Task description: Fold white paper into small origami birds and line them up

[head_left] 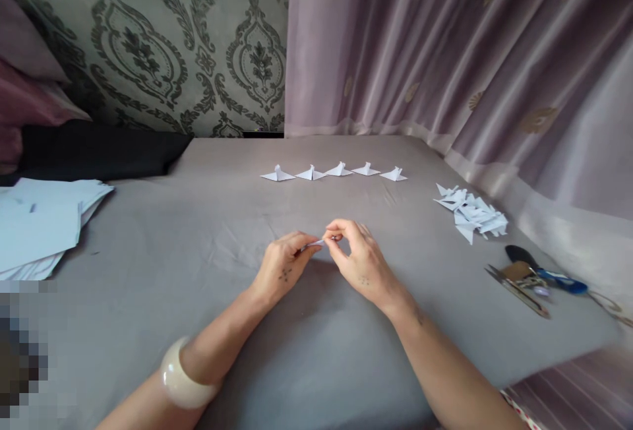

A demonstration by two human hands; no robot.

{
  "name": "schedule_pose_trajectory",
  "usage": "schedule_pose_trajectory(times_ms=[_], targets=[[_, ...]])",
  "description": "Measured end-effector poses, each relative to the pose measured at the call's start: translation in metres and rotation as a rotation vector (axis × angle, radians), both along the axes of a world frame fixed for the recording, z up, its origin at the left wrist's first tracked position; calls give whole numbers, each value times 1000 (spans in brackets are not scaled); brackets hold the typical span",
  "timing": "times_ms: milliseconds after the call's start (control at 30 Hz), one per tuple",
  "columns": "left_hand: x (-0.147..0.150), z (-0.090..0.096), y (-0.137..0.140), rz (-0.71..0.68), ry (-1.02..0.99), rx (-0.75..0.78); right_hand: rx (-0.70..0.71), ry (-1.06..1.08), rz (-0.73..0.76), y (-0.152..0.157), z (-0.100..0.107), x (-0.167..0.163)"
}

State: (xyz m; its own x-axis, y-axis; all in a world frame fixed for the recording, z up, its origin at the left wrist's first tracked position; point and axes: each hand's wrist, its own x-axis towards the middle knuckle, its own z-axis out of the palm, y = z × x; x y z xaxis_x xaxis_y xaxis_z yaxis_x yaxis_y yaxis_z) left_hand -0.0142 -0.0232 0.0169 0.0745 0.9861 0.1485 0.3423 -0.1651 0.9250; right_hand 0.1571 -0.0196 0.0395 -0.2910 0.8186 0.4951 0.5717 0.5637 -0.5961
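Between my two hands, over the middle of the grey cloth surface, is a small folded piece of white paper (316, 243). My left hand (287, 260) pinches its left end between thumb and fingers. At its right end, my right hand (360, 260) closes thumb and forefinger on the paper. Most of the paper is covered by the fingers, so its full shape cannot be made out. Beyond the hands, several folded white paper birds (339, 169) stand in a row.
A heap of folded white paper pieces (475, 212) lies to the right. Nearer are tweezers (518, 291) and a blue-handled tool (561, 280). At left, a stack of white paper sheets (39, 225) lies before a black cloth (99, 150). Curtains (395, 54) hang behind.
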Motion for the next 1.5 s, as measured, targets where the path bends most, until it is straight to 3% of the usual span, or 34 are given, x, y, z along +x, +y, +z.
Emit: schedule_pose_trajectory(times_ms=[133,233,500,633,1000,1133,1333,1500], targets=[[2,3,2,48,-373,-348,-80,275,-60,1,3,-2],[1,4,4,44,-523,-430,-158,345,-71,-1,6,-5],[5,15,0,36,-498,-404,-174,337,-27,-7,10,-13],[8,20,-3,43,-422,-400,-287,400,-80,-6,7,-13],[4,11,-3,-67,-380,-429,-432,543,-80,1,3,-9],[4,7,0,-84,-461,-446,-475,609,-78,6,-1,-8],[4,0,5,18,-671,-490,-789,598,-18,8,-7,-7],[3,2,2,22,-709,-484,-768,574,9,2,-13,-14]])
